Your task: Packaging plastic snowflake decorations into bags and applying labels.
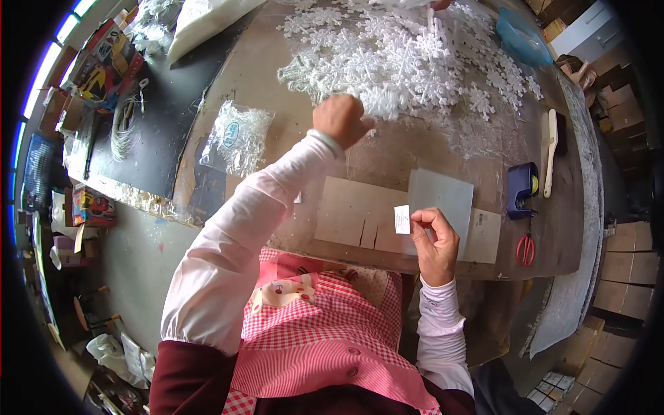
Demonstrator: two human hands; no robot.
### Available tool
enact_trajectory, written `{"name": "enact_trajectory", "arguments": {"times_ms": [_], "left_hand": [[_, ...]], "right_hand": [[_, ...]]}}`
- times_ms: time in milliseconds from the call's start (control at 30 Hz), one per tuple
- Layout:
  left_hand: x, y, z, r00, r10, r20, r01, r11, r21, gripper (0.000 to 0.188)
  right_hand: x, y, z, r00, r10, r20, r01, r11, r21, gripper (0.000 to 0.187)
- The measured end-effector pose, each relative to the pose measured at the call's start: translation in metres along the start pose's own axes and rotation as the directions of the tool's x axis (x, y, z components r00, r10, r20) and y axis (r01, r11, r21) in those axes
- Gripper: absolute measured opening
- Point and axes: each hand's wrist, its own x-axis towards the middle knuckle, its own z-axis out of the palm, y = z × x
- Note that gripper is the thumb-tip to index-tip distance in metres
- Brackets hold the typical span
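My left hand [339,119] reaches to the near edge of a heap of white snowflake ornaments [387,48]. Its fingers are closed on a snowflake ornament [384,104], which is smeared by motion. Closer to me, my right hand [436,242] pinches a small white printed label [402,219] between thumb and fingers. Just behind that hand lies a translucent plastic sheet or bag [443,190], on top of pale cardboard [335,211]. A clear bag of white stringy material [238,138] rests left of my left forearm.
At the right are a dark blue tape dispenser [520,192], red-handled scissors [526,249] and a brush with a pale handle [550,152]. A blue plastic basin [523,38] stands beyond. Part of another person's hand [440,5] shows at the top. Cartons [628,270] are stacked beyond the table's right side.
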Motion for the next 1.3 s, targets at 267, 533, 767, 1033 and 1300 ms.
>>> {"name": "enact_trajectory", "arguments": {"times_ms": [267, 533, 767, 1033, 1300], "left_hand": [[-0.011, -0.014, -0.063, 0.932, -0.190, 0.308, 0.361, 0.546, -0.756, 0.022], [-0.072, -0.031, -0.055, 0.923, -0.266, 0.277, 0.380, 0.525, -0.761, 0.020], [-0.027, -0.022, -0.080, 0.960, -0.262, 0.099, 0.179, 0.302, -0.936, 0.021], [-0.070, -0.015, -0.095, 0.967, -0.056, 0.248, 0.253, 0.110, -0.961, 0.014], [-0.101, -0.031, -0.062, 0.797, -0.095, 0.597, 0.577, 0.411, -0.706, 0.018]], "right_hand": [[-0.007, 0.002, -0.004, 1.000, -0.004, 0.027, 0.004, 1.000, 0.016, 0.005], [-0.009, 0.006, -0.005, 0.999, 0.027, 0.016, -0.028, 1.000, 0.013, 0.006], [-0.013, 0.004, -0.008, 0.999, 0.015, 0.044, -0.016, 1.000, 0.020, 0.005], [-0.015, 0.005, -0.018, 0.995, 0.074, -0.063, -0.072, 0.997, 0.036, 0.005], [-0.011, 0.010, -0.019, 0.999, 0.038, 0.011, -0.038, 0.999, -0.020, 0.005]]}}
